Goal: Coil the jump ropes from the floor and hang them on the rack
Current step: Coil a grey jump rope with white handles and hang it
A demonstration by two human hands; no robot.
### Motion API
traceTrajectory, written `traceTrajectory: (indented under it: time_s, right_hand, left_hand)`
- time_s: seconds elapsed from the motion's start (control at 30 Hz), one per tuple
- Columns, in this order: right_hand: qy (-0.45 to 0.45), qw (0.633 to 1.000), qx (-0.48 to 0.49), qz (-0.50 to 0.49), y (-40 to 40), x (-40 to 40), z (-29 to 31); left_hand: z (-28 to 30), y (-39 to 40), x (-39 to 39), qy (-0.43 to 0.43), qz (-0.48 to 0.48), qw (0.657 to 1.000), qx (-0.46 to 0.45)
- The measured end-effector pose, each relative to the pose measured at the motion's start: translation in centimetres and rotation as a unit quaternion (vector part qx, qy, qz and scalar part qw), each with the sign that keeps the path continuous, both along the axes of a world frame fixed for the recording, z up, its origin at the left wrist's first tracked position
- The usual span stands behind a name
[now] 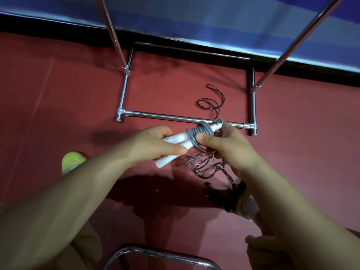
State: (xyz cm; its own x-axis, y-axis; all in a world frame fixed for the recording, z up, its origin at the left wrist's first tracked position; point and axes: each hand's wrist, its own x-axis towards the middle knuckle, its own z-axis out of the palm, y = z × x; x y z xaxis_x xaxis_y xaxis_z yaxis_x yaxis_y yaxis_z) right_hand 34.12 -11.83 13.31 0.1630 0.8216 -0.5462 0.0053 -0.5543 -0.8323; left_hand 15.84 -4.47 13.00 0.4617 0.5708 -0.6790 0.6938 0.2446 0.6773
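Note:
My left hand (153,144) grips the two white handles (176,140) of a grey jump rope. Its grey cord (202,130) is wound several turns around the handles near their far end. My right hand (226,147) pinches that coil with thumb and fingers, and loose grey cord (196,159) hangs below. A dark jump rope (212,100) lies in loops on the red floor, its black handles (220,197) near my right forearm. The chrome rack (187,118) stands just beyond my hands, its uprights (115,36) rising out of view.
The rack's base bars frame a rectangle of red floor against a blue wall (214,20). A green shoe (72,160) shows at the left. A chrome curved tube (161,254) sits at the bottom edge between my arms.

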Motion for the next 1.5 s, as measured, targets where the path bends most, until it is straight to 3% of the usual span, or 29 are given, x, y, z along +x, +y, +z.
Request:
traceTrajectory:
  time_s: [0.1,0.27,0.43,0.57,0.7,0.87,0.97,1.07,1.2,1.5]
  right_hand:
    - [0.058,0.997,0.051,0.031,0.1,0.2,0.1]
    - [0.164,0.981,0.09,0.051,0.1,0.4,0.4]
    - [0.128,0.985,0.096,0.06,0.0,0.9,0.5]
    - [-0.017,0.993,0.046,0.104,-0.4,0.0,0.4]
    - [-0.052,0.992,-0.004,0.115,-0.8,-1.3,-0.1]
    - [-0.171,0.975,-0.039,0.138,-0.4,-1.6,0.3]
    - [-0.194,0.969,-0.064,0.136,-0.5,-1.9,0.3]
    - [-0.182,0.971,-0.097,0.124,-0.7,-1.9,-0.1]
    - [-0.055,0.99,-0.11,0.075,-0.7,-1.8,-0.3]
    - [0.059,0.992,-0.109,-0.01,-0.8,-2.6,0.1]
  left_hand:
    - [0.6,0.0,-0.1,-0.04,0.036,0.986,-0.156]
    - [1.3,0.0,0.0,-0.068,-0.01,0.954,-0.291]
    - [1.0,-0.1,-0.3,-0.148,-0.002,0.923,-0.356]
    - [1.3,-0.8,0.5,-0.14,0.036,0.952,-0.269]
    - [1.1,-1.6,1.2,-0.097,0.049,0.982,-0.152]
    - [1.0,-2.2,1.8,-0.046,0.041,0.997,-0.047]
    - [0.8,-2.1,1.4,-0.02,0.009,0.999,0.05]
    - [0.7,-1.4,0.8,0.007,-0.025,0.991,0.129]
    - [-0.1,-1.2,0.5,0.061,-0.038,0.986,0.151]
    - [-1.1,-0.8,0.3,0.103,-0.045,0.981,0.16]
